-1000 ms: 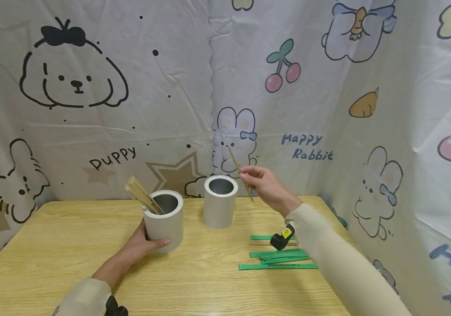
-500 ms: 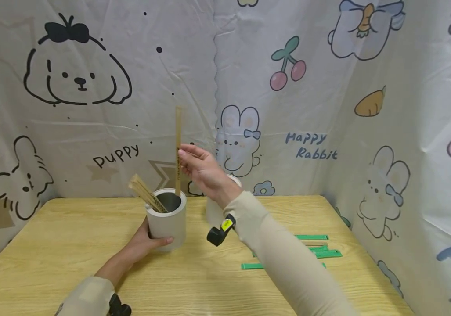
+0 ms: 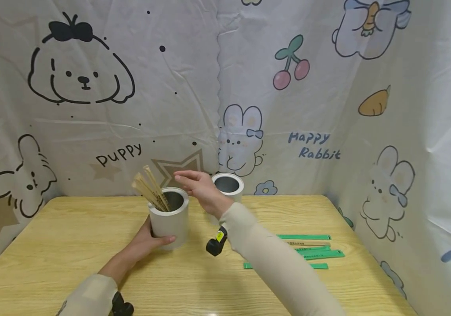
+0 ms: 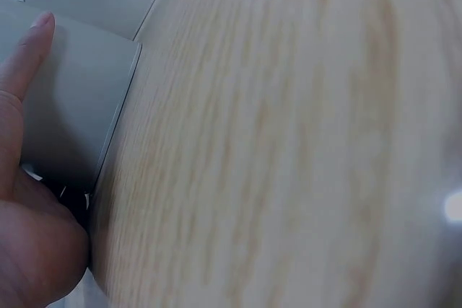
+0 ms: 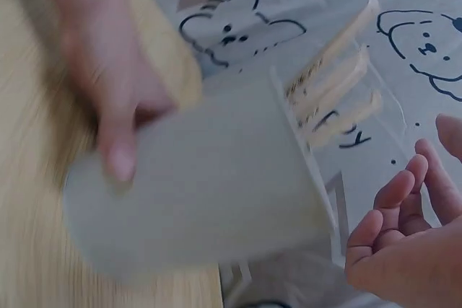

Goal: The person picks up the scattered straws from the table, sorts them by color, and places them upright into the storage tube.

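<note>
My left hand (image 3: 140,245) grips a white cylindrical canister (image 3: 174,226) low on its side, the thumb across its front. Several slim tan packets (image 3: 146,188) lean out over the canister's left rim; their lower ends are inside. In the right wrist view the packets (image 5: 336,70) show dark print. My right hand (image 3: 205,188) hovers just right of the rim with nothing in it, fingers loosely extended. The right wrist view shows this hand (image 5: 411,243) beside the canister's mouth, fingers slightly bent and thumb apart.
A second white canister (image 3: 238,197) stands behind the right hand, partly covered by it. Several green slim packets (image 3: 324,253) and a tan one (image 3: 306,243) lie on the wooden table (image 3: 217,285) at right, partly under the forearm. A printed curtain (image 3: 178,66) surrounds the table.
The right hand has carried a tan packet leftward from beside the second canister and let it go in the front canister, then drawn slightly back. The left hand keeps its grip.
</note>
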Demonstrator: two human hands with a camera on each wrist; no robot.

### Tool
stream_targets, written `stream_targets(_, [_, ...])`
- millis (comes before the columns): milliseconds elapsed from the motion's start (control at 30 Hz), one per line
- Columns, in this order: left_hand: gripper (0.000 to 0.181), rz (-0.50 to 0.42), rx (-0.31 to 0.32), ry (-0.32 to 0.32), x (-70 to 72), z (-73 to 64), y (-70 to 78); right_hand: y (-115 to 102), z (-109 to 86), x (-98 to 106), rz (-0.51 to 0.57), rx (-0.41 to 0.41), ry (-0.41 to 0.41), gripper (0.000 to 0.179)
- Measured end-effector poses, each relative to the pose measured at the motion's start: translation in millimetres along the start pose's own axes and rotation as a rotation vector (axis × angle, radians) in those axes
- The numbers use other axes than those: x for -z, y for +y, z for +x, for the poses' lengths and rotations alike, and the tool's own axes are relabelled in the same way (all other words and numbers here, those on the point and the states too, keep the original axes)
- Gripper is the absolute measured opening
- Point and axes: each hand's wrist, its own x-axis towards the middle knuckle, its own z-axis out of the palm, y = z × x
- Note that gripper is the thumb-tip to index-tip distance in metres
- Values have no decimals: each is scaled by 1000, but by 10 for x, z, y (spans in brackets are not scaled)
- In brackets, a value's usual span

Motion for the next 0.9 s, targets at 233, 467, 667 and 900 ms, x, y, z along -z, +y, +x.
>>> stream_targets(233, [106, -9, 4, 2, -19, 1, 29, 139, -292, 567, -180, 66, -32, 32])
stream_targets(467, [107, 2, 14, -4, -5, -1, 19, 293, -622, 1238, -242, 32, -21, 36])
stream_targets(667, [103, 2, 11, 1, -3, -15, -7, 554, -893, 1815, -384, -14, -1, 38])
stream_targets(900, [102, 12, 9, 2, -21, -16, 25, 927, -1243, 2422, -494, -86, 0, 44])
